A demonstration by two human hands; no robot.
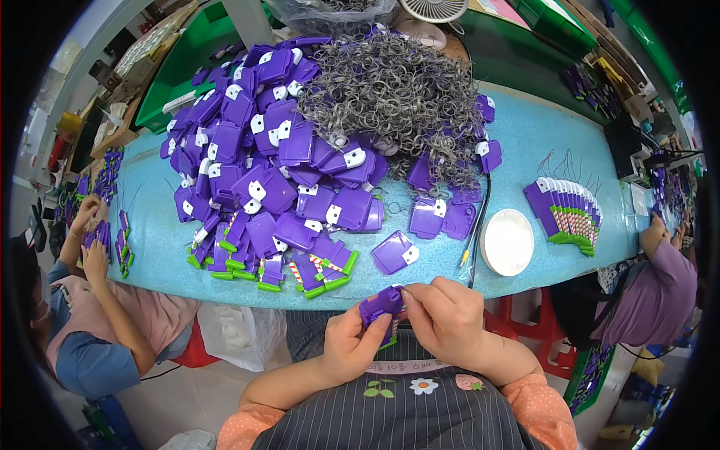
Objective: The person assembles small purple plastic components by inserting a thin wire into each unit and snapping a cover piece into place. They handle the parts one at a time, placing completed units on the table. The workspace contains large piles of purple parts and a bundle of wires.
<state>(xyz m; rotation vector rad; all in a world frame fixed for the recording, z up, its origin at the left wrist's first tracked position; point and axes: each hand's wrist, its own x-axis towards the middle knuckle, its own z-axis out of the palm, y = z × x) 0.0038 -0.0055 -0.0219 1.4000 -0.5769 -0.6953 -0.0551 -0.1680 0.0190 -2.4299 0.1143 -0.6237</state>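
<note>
Close to my body, just off the table's near edge, my left hand (351, 341) is closed around a small purple plastic case (382, 302) with a green end low down. The fingers of my right hand (448, 319) pinch together at the case's upper right corner. Whatever lies between those fingertips is too small to make out. On the table beyond my hands lies a single purple case (391, 253) with a white tab. Farther back spreads a heap of similar purple cases (229, 142), some green-ended with striped strips. A pile of metal rings (394, 86) covers its right part.
A round white dish (507, 242) stands right of a black cable (480, 232) on the blue table (442, 281). Green-ended cases (564, 214) with thin wires lie fanned at the right. Co-workers sit at left (97, 330) and right (652, 292). A small fan (433, 9) stands behind.
</note>
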